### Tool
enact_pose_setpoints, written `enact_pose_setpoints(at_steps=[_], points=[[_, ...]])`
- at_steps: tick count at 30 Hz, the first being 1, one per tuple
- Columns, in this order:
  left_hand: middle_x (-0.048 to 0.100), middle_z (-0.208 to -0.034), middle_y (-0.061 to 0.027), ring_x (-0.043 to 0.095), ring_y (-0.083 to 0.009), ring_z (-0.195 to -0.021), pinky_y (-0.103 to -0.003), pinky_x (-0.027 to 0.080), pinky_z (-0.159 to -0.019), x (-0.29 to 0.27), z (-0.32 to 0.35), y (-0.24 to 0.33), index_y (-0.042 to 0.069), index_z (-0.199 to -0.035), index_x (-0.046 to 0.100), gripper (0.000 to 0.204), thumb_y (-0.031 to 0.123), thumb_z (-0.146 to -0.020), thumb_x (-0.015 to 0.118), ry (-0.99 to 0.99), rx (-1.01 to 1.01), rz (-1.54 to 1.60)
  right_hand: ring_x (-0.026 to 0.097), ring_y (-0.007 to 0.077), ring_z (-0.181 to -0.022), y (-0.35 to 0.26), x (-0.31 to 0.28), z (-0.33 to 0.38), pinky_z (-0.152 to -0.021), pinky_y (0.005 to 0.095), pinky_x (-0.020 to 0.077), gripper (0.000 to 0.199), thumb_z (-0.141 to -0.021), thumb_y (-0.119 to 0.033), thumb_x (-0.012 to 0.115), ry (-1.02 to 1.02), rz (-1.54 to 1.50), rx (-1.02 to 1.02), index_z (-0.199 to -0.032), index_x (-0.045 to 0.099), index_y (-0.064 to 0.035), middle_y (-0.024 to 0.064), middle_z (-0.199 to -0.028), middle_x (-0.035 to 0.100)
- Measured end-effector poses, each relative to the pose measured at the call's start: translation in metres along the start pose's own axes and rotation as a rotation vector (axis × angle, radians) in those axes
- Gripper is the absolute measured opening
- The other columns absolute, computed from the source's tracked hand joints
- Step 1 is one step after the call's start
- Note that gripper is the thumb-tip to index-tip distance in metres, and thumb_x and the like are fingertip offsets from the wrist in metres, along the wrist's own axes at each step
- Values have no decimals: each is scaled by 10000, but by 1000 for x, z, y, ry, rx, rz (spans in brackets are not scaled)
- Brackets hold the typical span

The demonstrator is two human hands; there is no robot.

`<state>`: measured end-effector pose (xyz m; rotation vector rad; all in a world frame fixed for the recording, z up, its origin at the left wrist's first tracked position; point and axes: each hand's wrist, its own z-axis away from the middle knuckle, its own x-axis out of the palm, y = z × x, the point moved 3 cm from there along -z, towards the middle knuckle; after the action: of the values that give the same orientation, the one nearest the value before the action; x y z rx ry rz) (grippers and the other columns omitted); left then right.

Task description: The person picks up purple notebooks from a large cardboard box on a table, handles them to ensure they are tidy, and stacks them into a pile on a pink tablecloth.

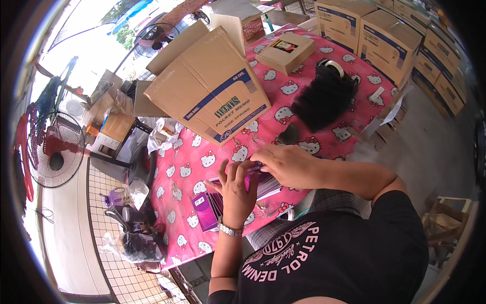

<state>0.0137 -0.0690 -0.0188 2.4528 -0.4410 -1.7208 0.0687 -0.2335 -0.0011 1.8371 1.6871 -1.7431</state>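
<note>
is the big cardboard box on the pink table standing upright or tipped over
Tipped. The big cardboard box leans with its printed side facing up, and a flap hangs open at its far end.
</note>
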Motion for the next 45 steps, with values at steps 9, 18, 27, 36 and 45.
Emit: enact_pose_setpoints(at_steps=[9,18,27,36,45], points=[[620,-1106,-70,499,-319,-1158,-606,267,-1035,2,6,-8,111,-1101,612,238,103,-871,673,-43,-46,183,683,323,-816,43,-3,-22,-684,411,544,378,-937,-260,639,-209,-796,284,-1199,516,-18,180,-893,647],[635,-984,-5,535,-283,-1100,-727,250,-997,-4,5,-7,137,-996,659,102,209,-932,624,-24,-5,163,315,564,-1372,229,144,3,-1095,577,367,697,-818,-478,682,26,508,486,-1282,511,14,381,-1464,346],[629,-1032,-63,532,-308,-1053,-536,367,-936,-11,-6,-9,114,-995,678,198,169,-816,743,-40,37,95,656,212,-958,120,22,-54,-812,345,516,411,-834,-366,718,-117,-716,189,-1128,700,-79,120,-1100,687],[621,-944,-96,545,-328,-960,-438,438,-861,-7,-10,-32,62,-969,665,283,176,-755,811,53,89,154,584,173,-1041,64,10,-66,-858,340,502,373,-825,-222,741,-578,-862,20,-1122,654,-13,109,-1174,616],[638,-981,-127,549,-349,-958,-443,435,-870,-14,-10,-37,39,-993,626,284,109,-762,774,43,79,222,624,147,-993,62,9,-86,-911,292,462,366,-800,-192,752,-639,-490,48,-1101,661,-7,68,-1058,684]])
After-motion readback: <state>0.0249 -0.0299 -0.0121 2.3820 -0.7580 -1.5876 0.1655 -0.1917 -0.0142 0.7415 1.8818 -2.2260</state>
